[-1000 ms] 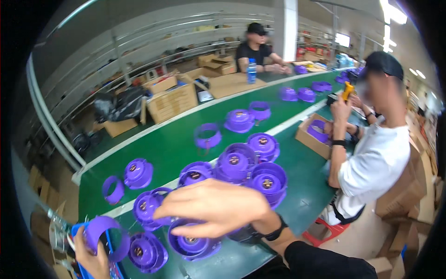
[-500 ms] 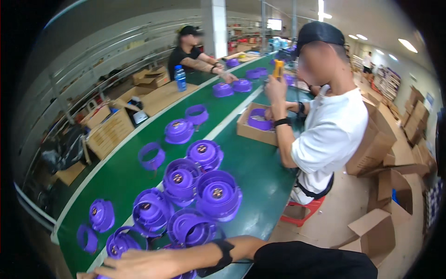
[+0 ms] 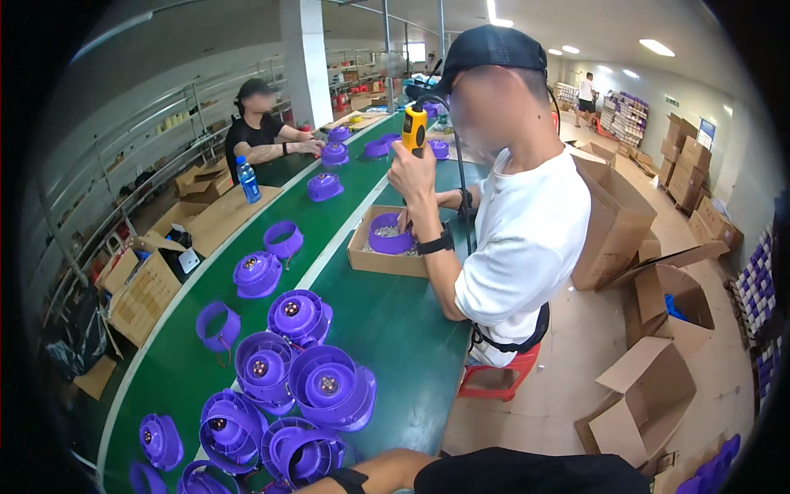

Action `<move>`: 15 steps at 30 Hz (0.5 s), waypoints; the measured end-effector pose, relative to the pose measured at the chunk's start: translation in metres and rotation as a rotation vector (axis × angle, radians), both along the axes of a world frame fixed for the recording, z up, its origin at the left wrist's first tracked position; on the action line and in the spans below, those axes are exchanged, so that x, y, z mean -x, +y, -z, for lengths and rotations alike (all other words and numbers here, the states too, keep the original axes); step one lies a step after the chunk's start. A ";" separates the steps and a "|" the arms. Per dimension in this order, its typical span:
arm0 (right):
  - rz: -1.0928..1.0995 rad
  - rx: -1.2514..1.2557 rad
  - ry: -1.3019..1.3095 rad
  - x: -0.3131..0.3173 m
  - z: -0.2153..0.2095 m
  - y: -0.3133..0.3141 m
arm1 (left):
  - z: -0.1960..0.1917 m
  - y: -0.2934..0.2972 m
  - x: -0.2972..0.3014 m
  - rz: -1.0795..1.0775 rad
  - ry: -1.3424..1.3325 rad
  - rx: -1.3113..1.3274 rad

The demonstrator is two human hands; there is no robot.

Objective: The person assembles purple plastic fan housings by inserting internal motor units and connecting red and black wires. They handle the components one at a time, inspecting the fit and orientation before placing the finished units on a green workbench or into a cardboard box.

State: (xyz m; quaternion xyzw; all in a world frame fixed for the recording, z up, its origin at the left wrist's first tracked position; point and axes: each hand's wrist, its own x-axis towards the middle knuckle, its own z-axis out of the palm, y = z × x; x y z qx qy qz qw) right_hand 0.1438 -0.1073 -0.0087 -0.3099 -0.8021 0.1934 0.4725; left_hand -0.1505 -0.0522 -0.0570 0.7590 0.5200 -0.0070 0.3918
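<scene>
My right forearm (image 3: 387,471), with a black sleeve and a dark wristband, runs leftward along the lower edge. My right hand is cut off below the picture, so its fingers are hidden. My left hand is out of sight. Closest to the wristband lies a purple round plastic housing (image 3: 300,453), its hollow side showing. A wider purple housing (image 3: 329,384), with a round metallic-looking centre, sits just beyond it. Several similar housings cluster there, among them a smaller domed one (image 3: 160,440) to the left. A purple ring (image 3: 218,326) with thin wires stands farther up the green bench (image 3: 395,329).
On the right, a co-worker in white holds a yellow power screwdriver (image 3: 414,130) over a cardboard tray (image 3: 387,263) containing a purple ring and small metal pieces. Another person sits across the bench near a blue bottle (image 3: 248,179). Open cartons (image 3: 642,403) stand on the floor at right.
The view has swung right, shifting the bench and people leftward in it. My right hand, earlier over the near housings at lower left, has left the picture. The co-worker's screwdriver now shows more fully.
</scene>
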 end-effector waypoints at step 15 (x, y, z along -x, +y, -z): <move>0.185 0.146 0.197 -0.037 -0.009 0.010 | 0.075 -0.035 -0.009 -0.087 -0.498 -0.532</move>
